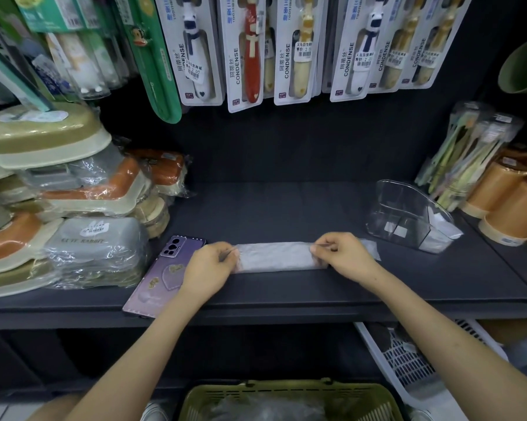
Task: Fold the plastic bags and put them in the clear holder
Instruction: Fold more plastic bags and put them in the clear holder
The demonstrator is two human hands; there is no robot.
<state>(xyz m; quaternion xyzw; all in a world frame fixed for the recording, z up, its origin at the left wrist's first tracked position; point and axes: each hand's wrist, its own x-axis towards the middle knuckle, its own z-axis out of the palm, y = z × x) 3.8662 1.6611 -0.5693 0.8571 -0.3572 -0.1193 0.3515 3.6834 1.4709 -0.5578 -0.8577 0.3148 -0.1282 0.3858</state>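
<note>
A translucent plastic bag (276, 256), folded into a long flat strip, lies across the front of the dark shelf (286, 214). My left hand (209, 265) pinches its left end and my right hand (341, 253) pinches its upper edge near the right end; a short tail of the bag sticks out past the right hand. The clear holder (408, 217) stands on the shelf to the right, apart from the bag, with folded whitish plastic inside its right part.
A purple phone (162, 275) lies by my left wrist. Wrapped soap boxes (74, 208) are stacked at left, orange cups (511, 202) and toothbrush packs at right, toothbrush cards (247, 50) hang above. An olive basket (289, 402) with plastic bags and a white basket (408, 363) sit below.
</note>
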